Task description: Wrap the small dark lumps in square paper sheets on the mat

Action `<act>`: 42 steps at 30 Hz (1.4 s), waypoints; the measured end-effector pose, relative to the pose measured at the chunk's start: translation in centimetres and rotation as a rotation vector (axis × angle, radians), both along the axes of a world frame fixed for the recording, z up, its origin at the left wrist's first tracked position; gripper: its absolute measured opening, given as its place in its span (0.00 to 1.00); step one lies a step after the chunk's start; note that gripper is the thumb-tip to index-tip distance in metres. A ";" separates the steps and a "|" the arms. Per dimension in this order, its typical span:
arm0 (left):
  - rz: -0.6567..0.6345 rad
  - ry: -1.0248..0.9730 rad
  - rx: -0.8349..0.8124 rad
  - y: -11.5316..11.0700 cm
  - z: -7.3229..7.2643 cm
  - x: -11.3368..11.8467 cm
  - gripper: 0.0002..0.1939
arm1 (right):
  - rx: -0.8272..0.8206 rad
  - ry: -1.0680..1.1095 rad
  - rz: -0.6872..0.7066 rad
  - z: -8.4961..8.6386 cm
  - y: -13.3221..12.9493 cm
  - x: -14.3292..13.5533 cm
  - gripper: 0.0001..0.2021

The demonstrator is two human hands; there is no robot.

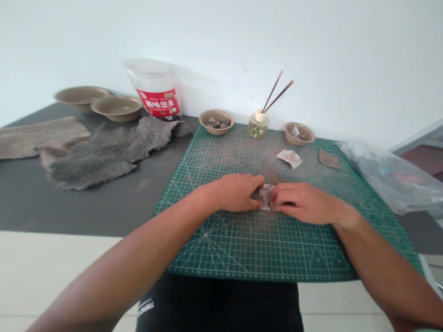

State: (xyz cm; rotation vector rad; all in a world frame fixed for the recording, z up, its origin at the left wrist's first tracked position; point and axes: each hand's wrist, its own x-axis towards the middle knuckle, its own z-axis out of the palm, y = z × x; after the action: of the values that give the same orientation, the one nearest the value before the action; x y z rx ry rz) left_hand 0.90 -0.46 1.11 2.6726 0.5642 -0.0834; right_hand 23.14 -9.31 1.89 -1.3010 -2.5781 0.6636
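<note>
Near the middle of the green cutting mat, a small whitish piece with brown-grey patches lies between my two hands. My left hand holds its left edge, thumb at the near corner and fingers at the far one. My right hand has its fingers bunched together on the piece's right side; the fingertips are slightly blurred. Beyond the hands rest a similar white piece with brown marks and a flat brown piece.
Along the wall stand a bowl of dark chunks, a reed diffuser and a bowl with white pieces. Left are grey furry material, two bowls and a red-labelled tub. A clear plastic bag lies right.
</note>
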 end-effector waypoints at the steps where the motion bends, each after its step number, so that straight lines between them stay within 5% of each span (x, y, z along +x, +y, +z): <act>1: 0.000 0.004 0.000 0.0 0.1 0.0 0.17 | 0.015 -0.001 -0.002 -0.1 0.1 -0.1 0.06; 6: 0.018 0.040 0.005 0.0 0.2 0.1 0.18 | 0.157 -0.061 -0.170 -0.2 0.6 0.3 0.06; 11: 0.000 0.002 0.001 0.0 0.0 0.0 0.18 | -0.032 0.020 0.006 0.0 0.0 -0.4 0.06; 15: 0.003 0.019 0.009 0.1 0.0 0.0 0.17 | 0.116 -0.042 -0.178 -0.1 0.3 -0.3 0.05; 21: -0.003 0.021 -0.008 0.1 0.0 0.1 0.17 | -0.025 0.039 -0.021 -0.1 0.2 -0.3 0.05; 25: 0.011 0.033 -0.002 0.1 0.1 0.0 0.17 | 0.148 -0.055 -0.207 -0.1 0.6 0.1 0.05; 30: -0.008 0.006 -0.007 0.2 -0.1 0.1 0.17 | -0.010 -0.013 -0.053 0.0 0.4 0.1 0.05; 34: 0.006 0.026 0.008 0.2 0.0 0.1 0.17 | 0.123 -0.068 -0.212 -0.1 0.5 0.1 0.05; 39: -0.011 0.020 -0.011 0.2 0.1 0.1 0.18 | 0.016 -0.019 -0.062 -0.1 0.4 -0.1 0.05; 42: -0.003 0.015 0.001 0.2 -0.1 0.1 0.17 | 0.126 -0.068 -0.156 -0.1 0.4 -0.3 0.06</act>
State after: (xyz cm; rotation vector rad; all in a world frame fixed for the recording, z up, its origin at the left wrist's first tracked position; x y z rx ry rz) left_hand 0.96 -0.28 1.06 2.6760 0.5644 -0.1039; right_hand 22.86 -8.92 1.77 -1.4876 -2.4905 0.4300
